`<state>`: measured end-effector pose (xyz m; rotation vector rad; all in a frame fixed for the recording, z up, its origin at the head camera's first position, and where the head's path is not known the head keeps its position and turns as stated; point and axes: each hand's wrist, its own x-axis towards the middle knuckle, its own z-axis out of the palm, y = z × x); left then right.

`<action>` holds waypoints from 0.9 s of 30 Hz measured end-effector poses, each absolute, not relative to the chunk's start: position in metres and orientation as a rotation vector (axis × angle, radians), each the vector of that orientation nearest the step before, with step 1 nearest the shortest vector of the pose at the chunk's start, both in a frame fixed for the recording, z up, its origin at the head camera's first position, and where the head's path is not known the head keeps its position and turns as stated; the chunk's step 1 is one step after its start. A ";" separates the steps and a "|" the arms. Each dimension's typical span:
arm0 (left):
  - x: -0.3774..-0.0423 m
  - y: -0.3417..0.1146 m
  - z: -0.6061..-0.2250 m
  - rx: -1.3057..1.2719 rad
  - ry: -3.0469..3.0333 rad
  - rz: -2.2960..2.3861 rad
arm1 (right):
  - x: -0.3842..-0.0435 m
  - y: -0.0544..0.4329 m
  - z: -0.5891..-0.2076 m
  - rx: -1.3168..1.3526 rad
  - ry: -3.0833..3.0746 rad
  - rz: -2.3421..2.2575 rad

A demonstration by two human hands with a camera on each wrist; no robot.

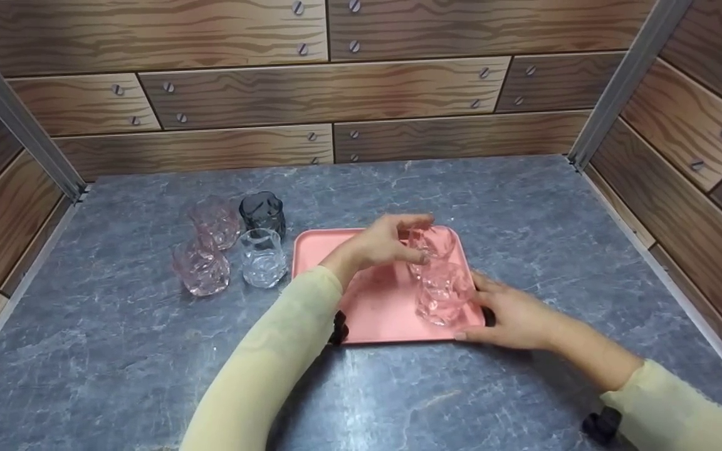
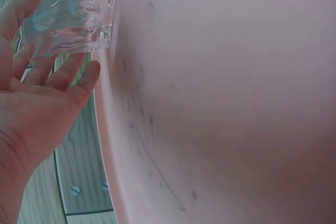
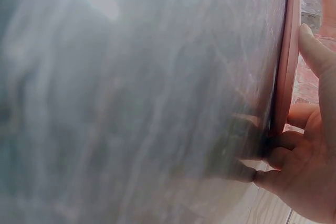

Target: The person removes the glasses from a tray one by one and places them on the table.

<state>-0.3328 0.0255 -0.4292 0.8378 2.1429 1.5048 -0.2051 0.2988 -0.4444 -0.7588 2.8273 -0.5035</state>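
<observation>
A pink tray (image 1: 373,307) lies on the table with two see-through glasses on its right side. My left hand (image 1: 383,241) reaches over the tray to the far glass (image 1: 439,241), thumb in front of it and fingers behind. In the left wrist view, the thumb overlaps that glass (image 2: 79,19), and some fingertips are hidden behind it. The near glass (image 1: 442,297) stands close in front of it. My right hand (image 1: 517,316) grips the tray's front right corner, thumb along the front edge and fingers at the right side. The right wrist view shows the tray rim (image 3: 287,61) beside that hand.
Left of the tray stand two pinkish glasses (image 1: 201,269), a dark grey glass (image 1: 262,213) and a clear glass (image 1: 263,260). Wood-patterned walls (image 1: 336,88) with metal corner posts (image 1: 618,81) border the grey marbled table (image 1: 116,351).
</observation>
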 end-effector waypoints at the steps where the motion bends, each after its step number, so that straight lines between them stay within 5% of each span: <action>1: -0.333 0.026 -0.430 0.841 2.144 1.514 | -0.205 0.299 -0.445 -0.758 2.829 -0.504; 27: -0.313 -0.019 -0.406 0.617 2.423 1.662 | -0.206 0.299 -0.447 -0.767 2.863 -0.506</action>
